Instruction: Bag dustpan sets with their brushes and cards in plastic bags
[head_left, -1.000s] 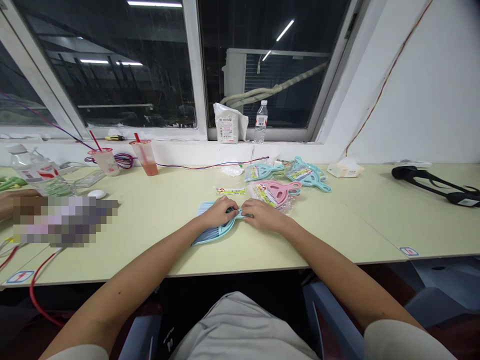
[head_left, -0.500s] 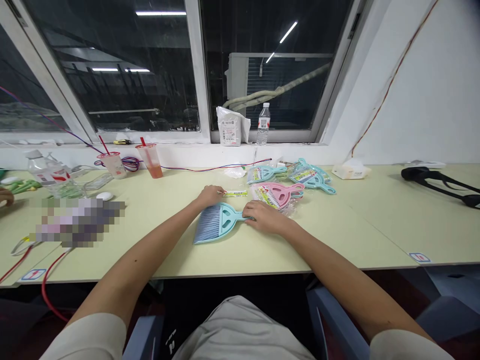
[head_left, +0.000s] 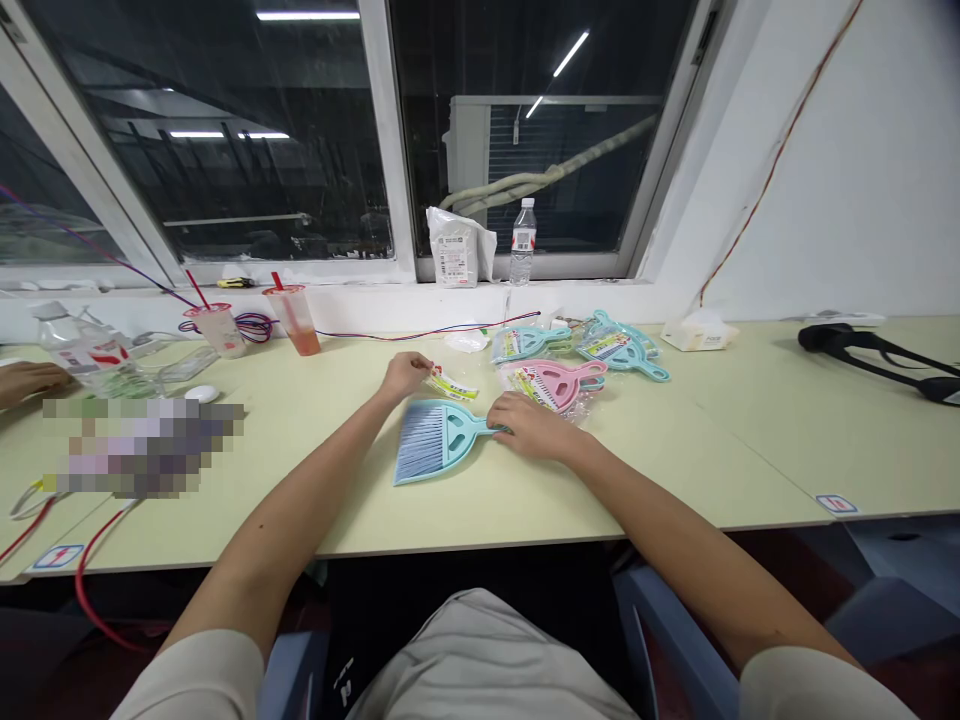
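A light blue hand brush and dustpan set (head_left: pixel 442 440) lies on the table in front of me, its grey-blue bristles to the left. My right hand (head_left: pixel 525 425) is closed around the handle end of this set. Pinched at one end in my left hand (head_left: pixel 407 374) is a printed label strip (head_left: pixel 455 386), yellow-green and white, just beyond the bristles. Close to my right hand lies a pink brush and dustpan set (head_left: pixel 556 384) in clear wrapping. Behind it are wrapped blue sets (head_left: pixel 531 343), (head_left: pixel 622 346).
Drink cups (head_left: pixel 294 318) with red straws and a plastic bottle (head_left: pixel 86 345) stand at the back left. Another person's hand (head_left: pixel 30 383) rests at the far left. A tissue pack (head_left: pixel 700 330) and a black strap-like object (head_left: pixel 874 360) lie to the right. A water bottle (head_left: pixel 523 243) stands on the sill.
My left hand has moved slightly left and away from the bristles, turning the label strip to a slant. My right hand stays on the handle. The other person's hand has come further into view.
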